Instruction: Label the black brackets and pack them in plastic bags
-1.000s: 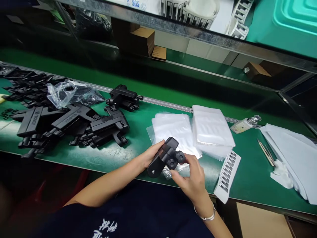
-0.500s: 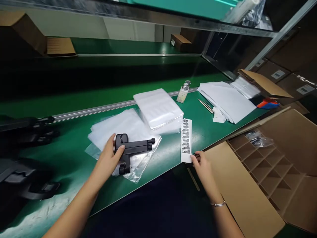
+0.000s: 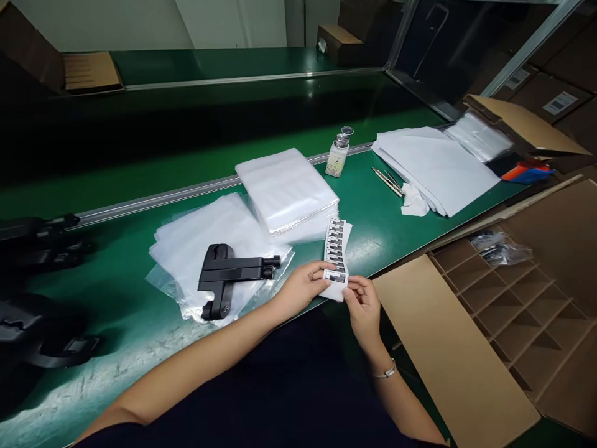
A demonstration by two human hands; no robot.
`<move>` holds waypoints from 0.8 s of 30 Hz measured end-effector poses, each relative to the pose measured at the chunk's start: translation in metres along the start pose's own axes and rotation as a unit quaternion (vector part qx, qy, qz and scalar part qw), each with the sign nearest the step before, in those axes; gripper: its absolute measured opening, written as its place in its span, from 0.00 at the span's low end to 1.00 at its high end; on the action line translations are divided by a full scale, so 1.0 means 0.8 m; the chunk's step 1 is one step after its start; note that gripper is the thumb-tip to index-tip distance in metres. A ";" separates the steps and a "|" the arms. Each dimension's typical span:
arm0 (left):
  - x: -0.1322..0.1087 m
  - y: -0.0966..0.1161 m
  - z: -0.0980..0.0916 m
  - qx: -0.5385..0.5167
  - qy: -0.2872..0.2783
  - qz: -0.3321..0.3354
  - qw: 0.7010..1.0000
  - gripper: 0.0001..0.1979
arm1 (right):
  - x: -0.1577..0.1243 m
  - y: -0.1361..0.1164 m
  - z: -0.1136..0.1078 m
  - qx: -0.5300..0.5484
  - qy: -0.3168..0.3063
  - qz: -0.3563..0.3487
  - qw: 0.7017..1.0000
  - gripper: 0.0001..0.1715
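Observation:
A white strip of barcode labels [image 3: 336,252] lies at the near edge of the green table [image 3: 140,323]. My left hand [image 3: 302,287] pinches its near end from the left. My right hand [image 3: 362,305] pinches the same end from the right. A black plastic bracket [image 3: 228,274] rests, let go, on a loose pile of clear plastic bags [image 3: 205,242] to the left of my hands. A neater stack of bags [image 3: 285,190] sits just behind the label strip.
A cardboard box with divider cells [image 3: 508,311] stands open at the right. Behind lie a small glass bottle [image 3: 336,155], tweezers [image 3: 387,182], white sheets [image 3: 438,168] and a wadded cloth [image 3: 414,202]. More black parts [image 3: 37,311] crowd the left.
My left hand let go of the black bracket, which now lies on the bags, and moved right to the label strip. The strip's near end is lifted between both hands.

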State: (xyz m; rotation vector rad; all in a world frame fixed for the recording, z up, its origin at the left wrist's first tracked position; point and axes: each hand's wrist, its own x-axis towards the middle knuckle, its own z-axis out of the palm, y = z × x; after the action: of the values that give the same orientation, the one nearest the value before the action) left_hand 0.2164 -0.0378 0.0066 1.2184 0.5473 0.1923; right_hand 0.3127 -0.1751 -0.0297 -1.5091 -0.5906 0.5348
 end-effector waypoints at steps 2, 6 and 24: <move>0.002 -0.001 0.003 0.046 0.025 0.013 0.999 0.13 | 0.006 0.002 -0.006 -0.073 0.015 -0.036 0.997 0.12; 0.003 0.004 0.001 0.160 0.059 0.049 0.984 0.08 | 0.021 0.004 -0.016 -0.245 0.007 -0.157 0.957 0.08; -0.123 0.057 -0.187 0.514 0.219 0.074 0.826 0.24 | 0.043 0.004 0.010 -0.066 -0.033 -0.027 0.997 0.10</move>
State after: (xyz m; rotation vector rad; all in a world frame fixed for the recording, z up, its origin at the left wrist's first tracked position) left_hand 0.0650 0.0614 0.0424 2.3074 1.0231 0.3315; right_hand 0.3335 -0.1462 -0.0320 -1.5992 -0.7285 0.5130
